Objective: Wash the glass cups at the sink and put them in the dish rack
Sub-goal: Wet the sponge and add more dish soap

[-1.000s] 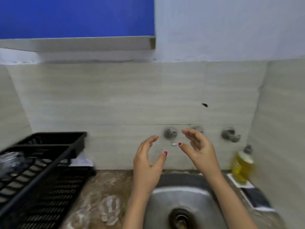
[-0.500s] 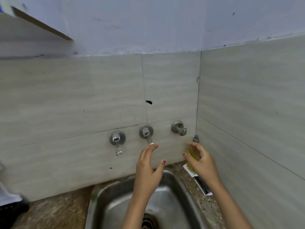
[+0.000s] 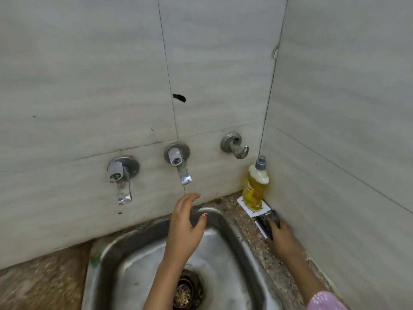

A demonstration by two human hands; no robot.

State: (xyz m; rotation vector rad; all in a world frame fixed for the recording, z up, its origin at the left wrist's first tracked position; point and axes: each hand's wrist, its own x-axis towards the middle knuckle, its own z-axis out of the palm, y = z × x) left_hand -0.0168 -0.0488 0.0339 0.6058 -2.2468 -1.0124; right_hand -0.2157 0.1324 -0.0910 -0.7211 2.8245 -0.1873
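No glass cup and no dish rack is in view. The steel sink [image 3: 237, 240] fills the lower middle, with its drain [image 3: 186, 291] near the bottom edge. My left hand [image 3: 185, 227] hovers over the basin under the middle tap [image 3: 178, 162], fingers relaxed and spread, holding nothing. My right hand [image 3: 282, 239] reaches along the counter to the right of the sink. Its blurred, outstretched fingers touch a dark scrub pad [image 3: 267, 219] that lies on a white card.
A yellow dish soap bottle [image 3: 256, 189] stands in the corner just beyond the scrub pad. A second tap [image 3: 121, 177] is on the left of the tiled wall and a valve [image 3: 234, 145] on the right. The speckled stone counter [image 3: 42, 280] runs left of the sink.
The view has swung right and down, so the rack and the cups on the counter have left the frame. My right hand dropped from beside the soap bottle onto the scrub pad.
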